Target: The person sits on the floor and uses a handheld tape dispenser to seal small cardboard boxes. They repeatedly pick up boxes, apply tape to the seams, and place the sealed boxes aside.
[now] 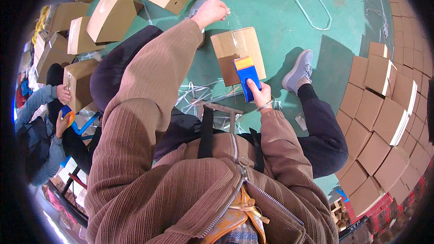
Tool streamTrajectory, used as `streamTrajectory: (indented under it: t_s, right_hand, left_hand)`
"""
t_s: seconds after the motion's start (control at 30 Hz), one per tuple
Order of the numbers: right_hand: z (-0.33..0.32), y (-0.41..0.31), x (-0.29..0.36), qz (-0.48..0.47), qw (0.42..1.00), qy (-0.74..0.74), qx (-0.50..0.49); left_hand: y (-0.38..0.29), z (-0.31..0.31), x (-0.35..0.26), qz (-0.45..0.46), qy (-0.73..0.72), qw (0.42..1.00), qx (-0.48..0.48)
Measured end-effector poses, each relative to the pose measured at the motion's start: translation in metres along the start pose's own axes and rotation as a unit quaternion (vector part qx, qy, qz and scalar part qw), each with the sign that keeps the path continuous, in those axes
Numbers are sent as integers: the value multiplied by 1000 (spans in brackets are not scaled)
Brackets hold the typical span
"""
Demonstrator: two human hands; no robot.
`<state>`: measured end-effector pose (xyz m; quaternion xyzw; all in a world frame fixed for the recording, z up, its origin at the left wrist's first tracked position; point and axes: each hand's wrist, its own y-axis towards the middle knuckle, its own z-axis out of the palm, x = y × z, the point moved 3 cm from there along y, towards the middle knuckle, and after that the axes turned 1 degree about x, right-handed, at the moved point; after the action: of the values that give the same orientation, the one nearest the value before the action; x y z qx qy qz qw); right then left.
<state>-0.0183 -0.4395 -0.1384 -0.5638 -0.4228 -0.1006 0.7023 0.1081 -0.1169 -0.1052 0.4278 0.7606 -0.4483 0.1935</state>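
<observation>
Between my feet stands a cardboard box, with a strip of clear tape over its top. My right hand holds a blue and orange tape dispenser at the near part of the box. Beyond the box's far left corner, my left hand has its fingers pinched together on what looks like the loose end of clear tape. That film is thin and hard to make out. A wooden stool frame and tangled white strapping lie close before my lap.
Several cardboard boxes are at the upper left. A co-worker at the left holds a box and another tape dispenser. Stacked cartons rise at the right. A strap loop lies on the green floor.
</observation>
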Motion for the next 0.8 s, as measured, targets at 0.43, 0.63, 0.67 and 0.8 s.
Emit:
streamTrajectory:
  t_s: [0.43,0.63,0.67,0.8]
  right_hand:
    - [4,0,16,-17,998,-54,-20]
    - [4,0,16,-5,998,-63,-24]
    - [5,-1,16,-4,998,-63,-26]
    - [5,0,16,17,999,-42,-20]
  left_hand:
    - [43,53,81,-74,-114,988,72]
    - [37,79,100,-94,-201,967,126]
    - [36,79,101,-114,-209,963,124]
    - [36,71,95,-143,-249,945,156]
